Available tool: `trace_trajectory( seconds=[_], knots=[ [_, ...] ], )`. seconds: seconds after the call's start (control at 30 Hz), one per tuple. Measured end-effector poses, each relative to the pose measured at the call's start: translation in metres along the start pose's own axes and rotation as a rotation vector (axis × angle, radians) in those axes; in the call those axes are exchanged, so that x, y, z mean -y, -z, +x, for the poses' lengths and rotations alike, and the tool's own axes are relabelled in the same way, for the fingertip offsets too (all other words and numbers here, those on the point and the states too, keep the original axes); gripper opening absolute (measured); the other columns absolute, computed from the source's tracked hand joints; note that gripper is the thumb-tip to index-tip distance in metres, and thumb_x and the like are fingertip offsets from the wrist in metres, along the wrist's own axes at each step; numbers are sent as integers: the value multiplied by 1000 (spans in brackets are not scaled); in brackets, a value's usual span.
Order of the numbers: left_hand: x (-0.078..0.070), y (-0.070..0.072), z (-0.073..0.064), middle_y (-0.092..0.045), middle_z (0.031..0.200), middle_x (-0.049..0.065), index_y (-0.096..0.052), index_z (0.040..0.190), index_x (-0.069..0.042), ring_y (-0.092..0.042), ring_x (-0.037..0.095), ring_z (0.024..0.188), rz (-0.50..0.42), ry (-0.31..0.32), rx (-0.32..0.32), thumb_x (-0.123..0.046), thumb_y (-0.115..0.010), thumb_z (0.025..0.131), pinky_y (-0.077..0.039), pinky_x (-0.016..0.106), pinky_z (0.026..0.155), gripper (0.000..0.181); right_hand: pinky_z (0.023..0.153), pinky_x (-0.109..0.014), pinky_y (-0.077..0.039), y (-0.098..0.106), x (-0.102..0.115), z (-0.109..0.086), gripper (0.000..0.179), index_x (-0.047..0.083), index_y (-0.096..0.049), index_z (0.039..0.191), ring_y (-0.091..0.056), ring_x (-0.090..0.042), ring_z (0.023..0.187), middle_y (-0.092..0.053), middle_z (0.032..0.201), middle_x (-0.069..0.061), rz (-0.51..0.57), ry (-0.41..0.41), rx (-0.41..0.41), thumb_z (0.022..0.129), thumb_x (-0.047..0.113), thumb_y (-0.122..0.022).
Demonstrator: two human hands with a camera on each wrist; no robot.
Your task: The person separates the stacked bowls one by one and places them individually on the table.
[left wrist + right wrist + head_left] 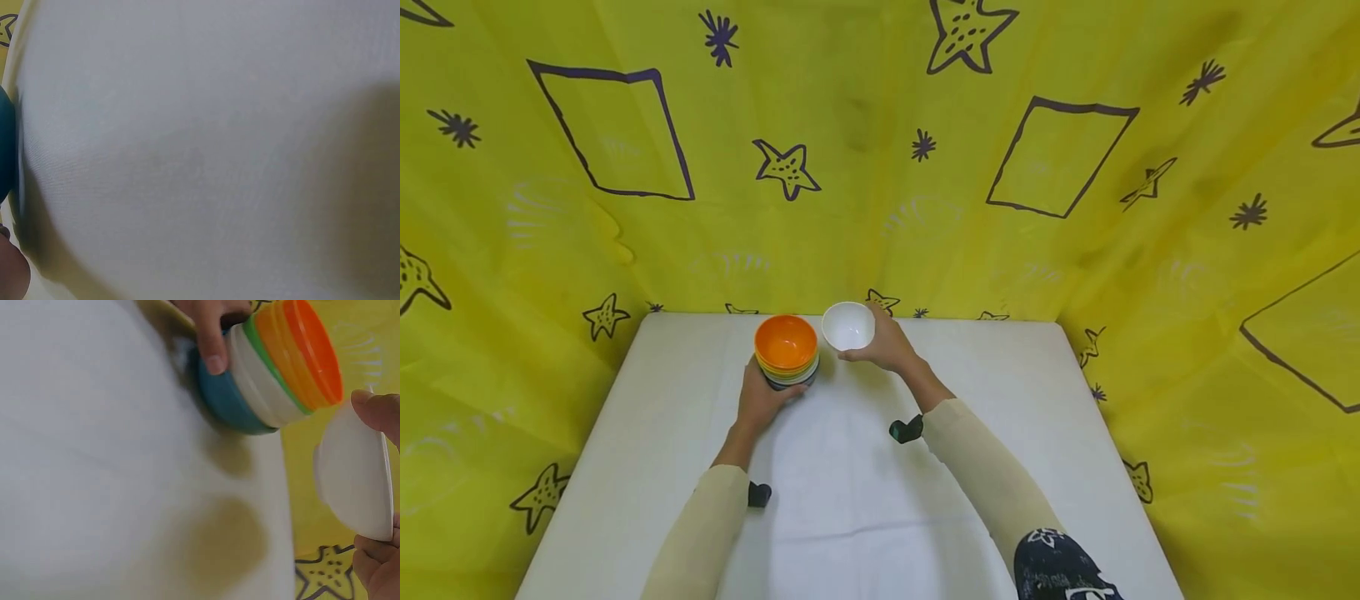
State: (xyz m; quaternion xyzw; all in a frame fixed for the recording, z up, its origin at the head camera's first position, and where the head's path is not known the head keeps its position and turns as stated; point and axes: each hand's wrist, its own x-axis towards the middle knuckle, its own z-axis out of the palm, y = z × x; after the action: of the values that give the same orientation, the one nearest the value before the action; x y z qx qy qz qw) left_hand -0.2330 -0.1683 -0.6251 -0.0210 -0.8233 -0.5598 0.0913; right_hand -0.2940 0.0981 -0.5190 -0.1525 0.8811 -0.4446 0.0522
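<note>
A stack of nested bowls stands near the table's far edge, an orange bowl on top. In the right wrist view the stack shows orange, green, white and, lowest, a blue bowl. My left hand grips the stack low down, its thumb along the blue bowl. Just right of the stack, my right hand holds a single white bowl by its rim, thumb on one side and fingers on the other. That bowl is raised above the table, its shadow below it. Only a sliver of the blue bowl enters the left wrist view.
A white cloth covers the table, with a crease across its front part. Yellow curtain with drawn stars and frames hangs right behind the far edge and along both sides. A dark wrist camera sits on the right wrist.
</note>
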Motion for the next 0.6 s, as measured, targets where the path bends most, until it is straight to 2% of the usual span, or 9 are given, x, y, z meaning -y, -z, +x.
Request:
trace_trajectory(
  seconds=[0.33,0.6],
  knots=[
    [2,0,-1,-51,150,14,-37,155,-6,-48,32,139,-5,15,2,-15,-100,72,-29,49,125,104,106,-49,-51,-25,-33,-16,93,7,-49,145,-58,-30,123,-60,137,-10,-8,-61,31,69,27,-99],
    [5,-1,0,-50,153,12,-37,156,-9,-47,30,140,-5,25,5,-19,-99,73,-28,50,125,104,106,-49,-51,-37,-43,-22,93,6,-50,143,-58,-30,121,-61,133,-10,-8,-92,48,69,32,-99]
  ],
)
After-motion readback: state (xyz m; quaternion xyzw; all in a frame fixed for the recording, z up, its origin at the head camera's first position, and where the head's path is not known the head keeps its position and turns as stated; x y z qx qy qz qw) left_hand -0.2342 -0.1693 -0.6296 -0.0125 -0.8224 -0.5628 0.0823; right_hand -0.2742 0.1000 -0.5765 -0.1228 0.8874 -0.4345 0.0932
